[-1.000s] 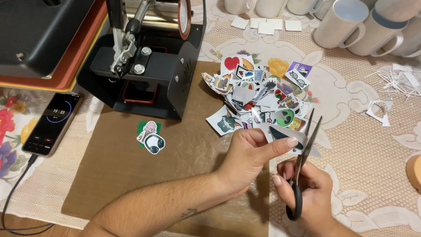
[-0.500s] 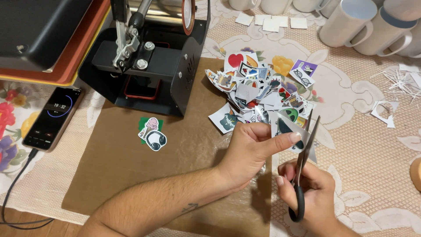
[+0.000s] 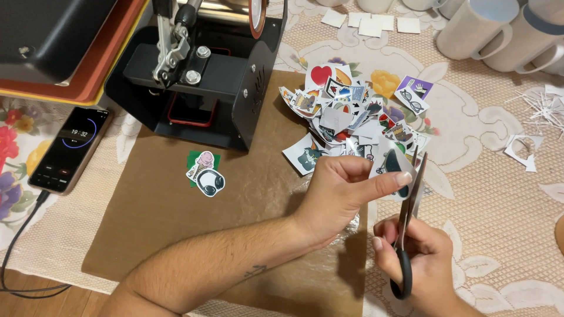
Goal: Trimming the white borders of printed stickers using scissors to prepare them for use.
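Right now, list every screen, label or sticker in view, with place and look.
Phone: far left on the floral cloth, black, lit screen showing a ring dial.
Sticker pile: centre, many-coloured cutouts.
Two stickers: on brown paper, pink cone, black headphones.
Cut sticker: pinched in left hand.

Both hands are seen low in the frame, right of centre. The left forearm is stretched in from the bottom left corner, bare, with a small dark mark showing on its inner side near the wrist. The left hand (image 3: 343, 196) is held palm-side down-ish, with thumb and forefinger pinched together and pointed toward the right. The other fingers are curled loosely under. The right hand (image 3: 420, 267) is tucked just below and right of it, at the bottom edge, with fingers folded closed into a grip and the knuckles turned up. The two hands are kept nearly touching.
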